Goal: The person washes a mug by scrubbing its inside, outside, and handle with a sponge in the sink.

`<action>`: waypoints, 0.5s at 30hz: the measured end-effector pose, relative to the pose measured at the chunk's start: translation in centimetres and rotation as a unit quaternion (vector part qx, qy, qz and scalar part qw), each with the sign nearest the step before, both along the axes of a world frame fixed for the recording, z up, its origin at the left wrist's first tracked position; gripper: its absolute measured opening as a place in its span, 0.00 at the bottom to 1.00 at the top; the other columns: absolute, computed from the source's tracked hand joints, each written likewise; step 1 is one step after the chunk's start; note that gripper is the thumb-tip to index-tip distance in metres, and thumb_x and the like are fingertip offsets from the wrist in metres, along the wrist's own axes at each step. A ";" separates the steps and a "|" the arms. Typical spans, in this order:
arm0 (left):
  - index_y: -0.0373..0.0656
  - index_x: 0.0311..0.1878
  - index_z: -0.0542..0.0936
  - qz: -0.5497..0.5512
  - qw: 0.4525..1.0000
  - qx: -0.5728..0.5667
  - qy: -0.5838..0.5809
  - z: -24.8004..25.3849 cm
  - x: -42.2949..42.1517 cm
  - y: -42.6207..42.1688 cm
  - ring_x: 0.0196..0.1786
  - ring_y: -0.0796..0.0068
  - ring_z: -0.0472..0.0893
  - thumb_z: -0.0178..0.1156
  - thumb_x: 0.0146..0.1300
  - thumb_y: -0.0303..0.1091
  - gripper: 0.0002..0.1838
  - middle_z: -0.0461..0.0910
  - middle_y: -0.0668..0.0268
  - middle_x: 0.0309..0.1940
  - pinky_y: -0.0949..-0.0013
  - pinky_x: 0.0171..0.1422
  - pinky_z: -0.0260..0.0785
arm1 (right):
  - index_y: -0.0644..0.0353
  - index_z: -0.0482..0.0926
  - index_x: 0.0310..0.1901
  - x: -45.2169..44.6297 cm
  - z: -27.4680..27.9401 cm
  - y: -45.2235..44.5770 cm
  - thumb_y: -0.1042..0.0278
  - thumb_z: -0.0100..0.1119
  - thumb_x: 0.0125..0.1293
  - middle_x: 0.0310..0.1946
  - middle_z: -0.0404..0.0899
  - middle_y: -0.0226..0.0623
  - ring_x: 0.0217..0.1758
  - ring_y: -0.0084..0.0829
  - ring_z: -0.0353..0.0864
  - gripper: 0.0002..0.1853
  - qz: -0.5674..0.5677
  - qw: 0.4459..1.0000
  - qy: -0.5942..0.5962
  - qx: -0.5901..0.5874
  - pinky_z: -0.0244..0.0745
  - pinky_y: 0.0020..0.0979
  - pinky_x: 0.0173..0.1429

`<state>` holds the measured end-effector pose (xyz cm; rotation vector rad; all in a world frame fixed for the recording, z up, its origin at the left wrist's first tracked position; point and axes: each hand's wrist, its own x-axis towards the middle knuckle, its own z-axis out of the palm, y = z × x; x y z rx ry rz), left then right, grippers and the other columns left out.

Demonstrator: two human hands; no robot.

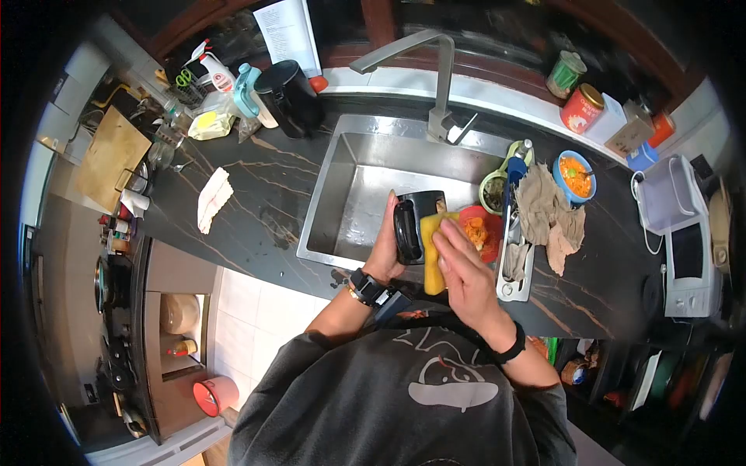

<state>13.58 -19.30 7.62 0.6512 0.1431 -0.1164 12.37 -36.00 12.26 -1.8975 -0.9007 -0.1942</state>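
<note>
My left hand [384, 250] is wrapped round the near left side of a black handled container [423, 203], held tilted over the front of the steel sink [317, 221]. My right hand [468, 272] presses a yellow cloth [434, 264] against the container's right side; the fingers lie over the cloth and the thumb side faces up. Just right of the cloth, a red bowl [489, 247] with orange scraps sits in the sink. Behind it is a green strainer [483, 186] with dark bits inside. The inside of the container is mostly hidden.
A grey faucet [444, 93] rises behind the sink. To the right are a metal caddy [514, 289], crumpled brown cloths [544, 202] and a blue bowl [594, 186] of orange shreds. A black pitcher [289, 97] and a pale cloth [213, 200] stand left.
</note>
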 end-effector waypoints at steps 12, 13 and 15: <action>0.40 0.60 0.72 -0.045 0.998 -0.038 0.028 -0.1 -0.8 -0.6 0.49 0.71 0.82 0.39 0.68 0.65 0.36 0.80 0.61 0.49 0.68 0.55 0.75 | 0.68 0.65 0.64 2.4 -0.1 0.5 0.73 0.48 0.70 0.68 0.60 0.53 0.72 0.45 0.60 0.22 -0.045 0.996 0.074 0.038 0.56 0.36 0.72; 0.40 0.60 0.72 -0.020 0.999 -0.032 0.025 0.0 -0.8 -0.5 0.49 0.71 0.81 0.39 0.68 0.65 0.36 0.80 0.60 0.50 0.68 0.56 0.75 | 0.68 0.64 0.65 1.0 -0.1 0.0 0.75 0.48 0.69 0.68 0.59 0.53 0.73 0.45 0.58 0.23 -0.030 0.998 0.047 -0.006 0.54 0.37 0.73; 0.39 0.61 0.71 -0.032 0.999 -0.029 0.011 0.2 -0.2 0.0 0.51 0.70 0.81 0.37 0.68 0.66 0.38 0.79 0.59 0.51 0.68 0.58 0.73 | 0.67 0.65 0.65 -0.2 -0.1 0.1 0.74 0.49 0.68 0.68 0.58 0.54 0.73 0.46 0.57 0.23 0.015 1.000 -0.007 -0.015 0.54 0.38 0.73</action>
